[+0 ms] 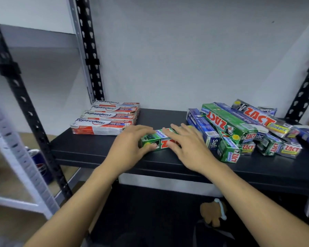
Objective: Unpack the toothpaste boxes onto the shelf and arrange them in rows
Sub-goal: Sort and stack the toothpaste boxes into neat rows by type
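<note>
A green Zact toothpaste box point(159, 140) lies flat near the front of the black shelf point(89, 148). My left hand point(130, 146) grips its left end, fingers over the top and thumb at the front. My right hand point(187, 145) rests on its right half with fingers spread flat. Several white and red Pepsodent boxes point(105, 118) lie in a neat row at the back left. A loose heap of green, blue and grey boxes point(244, 129) covers the shelf's right part.
Black perforated uprights stand at the left point(25, 107), back left point(91, 56) and right point(305, 90). A grey wall point(185, 50) closes the back. A blue drink can point(40, 163) stands on the floor at the left. A brown object with a light blue band point(214, 212) lies below the shelf.
</note>
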`<move>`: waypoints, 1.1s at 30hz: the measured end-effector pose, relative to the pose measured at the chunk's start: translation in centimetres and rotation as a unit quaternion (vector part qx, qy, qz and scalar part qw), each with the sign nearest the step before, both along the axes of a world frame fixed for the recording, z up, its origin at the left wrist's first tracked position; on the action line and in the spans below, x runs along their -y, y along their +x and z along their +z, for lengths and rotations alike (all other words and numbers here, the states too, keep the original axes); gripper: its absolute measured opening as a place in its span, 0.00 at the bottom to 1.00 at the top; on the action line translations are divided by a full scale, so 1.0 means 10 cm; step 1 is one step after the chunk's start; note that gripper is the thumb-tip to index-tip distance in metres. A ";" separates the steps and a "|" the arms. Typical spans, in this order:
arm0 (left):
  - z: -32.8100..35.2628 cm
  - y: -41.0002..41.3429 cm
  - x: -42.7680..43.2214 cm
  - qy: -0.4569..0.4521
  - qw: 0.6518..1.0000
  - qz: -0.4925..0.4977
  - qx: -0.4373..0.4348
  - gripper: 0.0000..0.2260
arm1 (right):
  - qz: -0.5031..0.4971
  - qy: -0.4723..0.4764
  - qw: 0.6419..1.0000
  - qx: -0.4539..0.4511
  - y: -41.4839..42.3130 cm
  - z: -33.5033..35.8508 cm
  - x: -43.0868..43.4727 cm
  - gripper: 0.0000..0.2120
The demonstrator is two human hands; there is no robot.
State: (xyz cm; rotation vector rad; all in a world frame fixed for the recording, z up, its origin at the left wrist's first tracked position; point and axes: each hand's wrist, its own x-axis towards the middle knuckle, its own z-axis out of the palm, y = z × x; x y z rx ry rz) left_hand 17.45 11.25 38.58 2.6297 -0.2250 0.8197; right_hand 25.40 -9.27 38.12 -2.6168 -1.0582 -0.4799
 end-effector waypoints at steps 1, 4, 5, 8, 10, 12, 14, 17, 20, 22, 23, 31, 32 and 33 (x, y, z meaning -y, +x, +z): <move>0.01 0.01 -0.03 0.021 0.999 0.013 0.022 0.21 | -0.017 0.003 1.000 -0.004 0.04 0.00 -0.05 0.23; 0.12 0.08 -0.23 0.024 0.993 0.071 0.091 0.22 | -0.062 0.000 0.998 0.009 0.15 -0.03 -0.18 0.23; 0.16 0.12 -0.33 0.025 0.989 0.098 0.104 0.22 | -0.070 -0.001 0.997 0.011 0.19 -0.04 -0.22 0.22; 0.16 0.22 -0.66 0.042 0.981 0.170 0.080 0.24 | -0.089 -0.002 0.996 0.013 0.33 -0.06 -0.36 0.22; 0.07 0.27 -0.78 0.046 0.979 0.193 0.036 0.27 | -0.099 -0.009 0.995 0.019 0.43 -0.07 -0.44 0.22; 0.00 0.32 -0.83 0.055 0.976 0.209 -0.004 0.30 | -0.106 -0.018 0.994 0.028 0.52 -0.08 -0.53 0.23; -0.04 0.39 -0.83 0.083 0.972 0.215 -0.040 0.32 | -0.112 -0.025 0.993 0.029 0.63 -0.07 -0.61 0.23; -0.08 0.43 -0.85 0.105 0.968 0.218 -0.065 0.34 | -0.120 -0.026 0.992 0.018 0.76 -0.06 -0.72 0.24; -0.09 0.44 -0.87 0.107 0.967 0.222 -0.066 0.35 | -0.124 -0.023 0.992 0.013 0.90 -0.05 -0.81 0.24; -0.09 0.44 -0.87 0.109 0.966 0.224 -0.064 0.36 | -0.125 -0.023 0.992 0.021 1.02 -0.06 -0.87 0.23; -0.09 0.44 -0.86 0.109 0.966 0.225 -0.064 0.36 | -0.126 -0.022 0.992 0.025 1.07 -0.07 -0.89 0.23; -0.08 0.42 -0.84 0.110 0.965 0.228 -0.072 0.36 | -0.135 -0.019 0.990 0.041 1.45 -0.08 -1.07 0.23; -0.08 0.42 -0.84 0.110 0.965 0.228 -0.071 0.36 | -0.137 -0.019 0.990 0.039 1.49 -0.08 -1.09 0.23; -0.08 0.42 -0.84 0.109 0.965 0.227 -0.070 0.37 | -0.139 -0.018 0.989 0.037 1.52 -0.08 -1.10 0.23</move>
